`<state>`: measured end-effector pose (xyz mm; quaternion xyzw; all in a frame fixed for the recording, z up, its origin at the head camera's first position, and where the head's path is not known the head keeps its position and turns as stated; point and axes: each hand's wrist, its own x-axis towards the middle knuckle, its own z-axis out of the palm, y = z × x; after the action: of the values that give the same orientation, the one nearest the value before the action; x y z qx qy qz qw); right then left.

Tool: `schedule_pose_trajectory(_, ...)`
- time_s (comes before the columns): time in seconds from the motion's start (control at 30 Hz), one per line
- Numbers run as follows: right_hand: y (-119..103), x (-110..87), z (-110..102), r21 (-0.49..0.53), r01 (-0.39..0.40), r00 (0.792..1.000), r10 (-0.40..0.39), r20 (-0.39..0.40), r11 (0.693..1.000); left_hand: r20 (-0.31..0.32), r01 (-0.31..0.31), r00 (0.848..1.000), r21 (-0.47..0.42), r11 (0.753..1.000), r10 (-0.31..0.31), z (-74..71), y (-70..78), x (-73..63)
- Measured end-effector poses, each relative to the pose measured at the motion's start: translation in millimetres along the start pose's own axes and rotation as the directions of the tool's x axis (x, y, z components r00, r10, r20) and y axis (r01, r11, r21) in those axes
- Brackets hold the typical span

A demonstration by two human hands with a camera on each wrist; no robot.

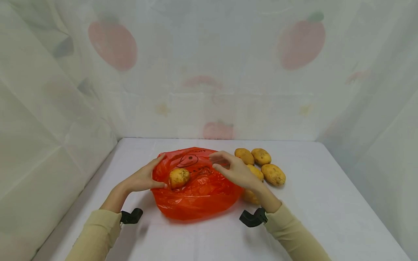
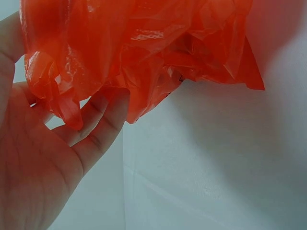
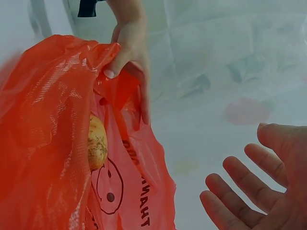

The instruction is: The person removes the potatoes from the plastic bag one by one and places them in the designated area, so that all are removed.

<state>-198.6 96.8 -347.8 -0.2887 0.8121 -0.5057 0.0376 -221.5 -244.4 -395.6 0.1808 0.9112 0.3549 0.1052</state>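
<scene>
A red plastic bag (image 1: 199, 203) lies on the table with its mouth spread, and a potato (image 1: 179, 178) shows inside. My left hand (image 1: 142, 179) holds the bag's left rim, thumb on the near side and fingers on the far side. In the left wrist view, the fingers (image 2: 103, 120) curl against the crumpled film. Over the bag's right part hovers my right hand (image 1: 236, 172), holding nothing. Its fingers (image 3: 244, 182) are spread and slightly bent in the right wrist view, apart from the bag.
Several potatoes (image 1: 273, 174) lie just right of the bag, some partly hidden behind the right hand and forearm. A white cloth covers the table (image 1: 313, 203). Pale printed curtains (image 1: 209, 54) enclose the back and both sides. Each wrist bears a black camera mount (image 1: 253, 217).
</scene>
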Motion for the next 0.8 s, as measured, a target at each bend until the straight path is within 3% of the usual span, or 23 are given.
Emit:
schedule_pose_trajectory(0.13,-11.6,4.2,0.8,0.015,-0.007,0.999,0.007,0.041,1.0,0.001,0.002,1.0,0.0,1.0,-0.002,0.2,0.1,0.0)
schedule_pose_trajectory(0.4,10.0,25.9,10.5,-0.059,0.043,0.995,-0.037,0.091,0.997,0.001,0.009,1.0,0.004,1.0,-0.009,0.0,-0.3,0.2)
schedule_pose_trajectory(0.8,10.7,49.7,15.9,-0.095,0.022,0.989,-0.008,0.147,0.995,0.005,0.019,1.0,0.002,1.0,-0.019,-0.3,2.2,1.0)
